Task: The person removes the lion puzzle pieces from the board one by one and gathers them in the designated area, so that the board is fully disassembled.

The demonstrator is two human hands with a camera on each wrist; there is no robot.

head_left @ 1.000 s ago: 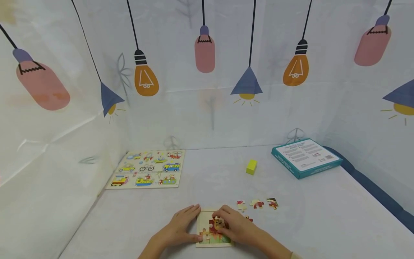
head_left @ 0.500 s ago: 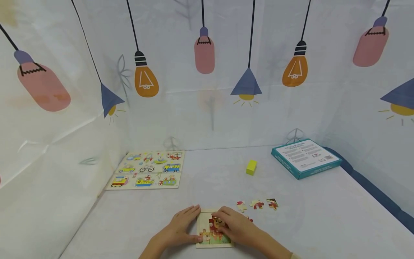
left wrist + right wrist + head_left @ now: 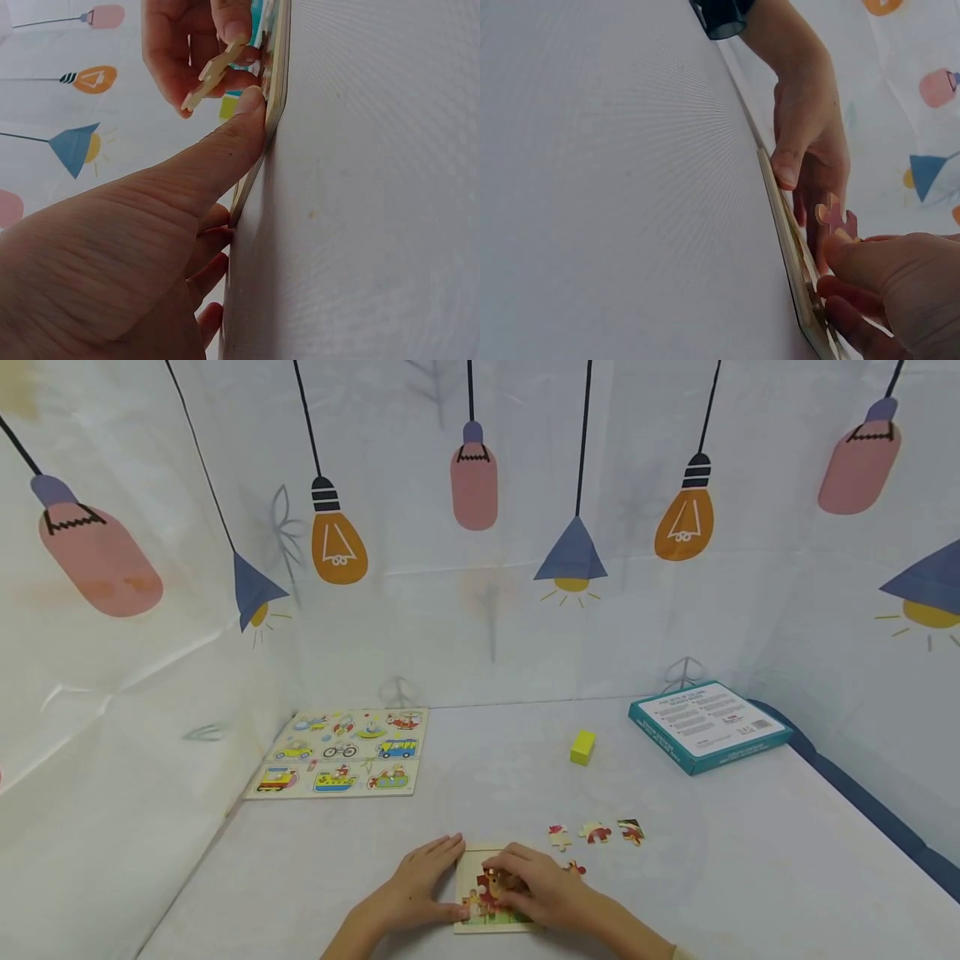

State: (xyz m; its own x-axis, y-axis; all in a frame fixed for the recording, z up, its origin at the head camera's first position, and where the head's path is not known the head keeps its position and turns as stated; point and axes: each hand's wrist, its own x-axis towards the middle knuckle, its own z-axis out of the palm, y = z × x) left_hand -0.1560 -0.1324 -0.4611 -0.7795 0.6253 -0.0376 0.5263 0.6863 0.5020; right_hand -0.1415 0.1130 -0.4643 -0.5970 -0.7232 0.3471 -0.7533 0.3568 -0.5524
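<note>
My left hand rests along the left side of a small wooden puzzle tray, its fingers extended and its thumb on the lower left corner. Over the tray, my right hand pinches a red-brown jigsaw piece between thumb and fingers. The left wrist view shows this piece tilted and raised off the tray. Other pieces lie along the tray's lower part, including one at the lower left; my right hand hides much of the rest.
Several loose jigsaw pieces lie beyond my right hand, one of them close to it. Farther back are a yellow block, a teal box at right and a vehicle puzzle board at left.
My right hand has shifted slightly, and the jigsaw piece in it has moved a little left and now tilts above the tray. The left hand has stayed in place.
</note>
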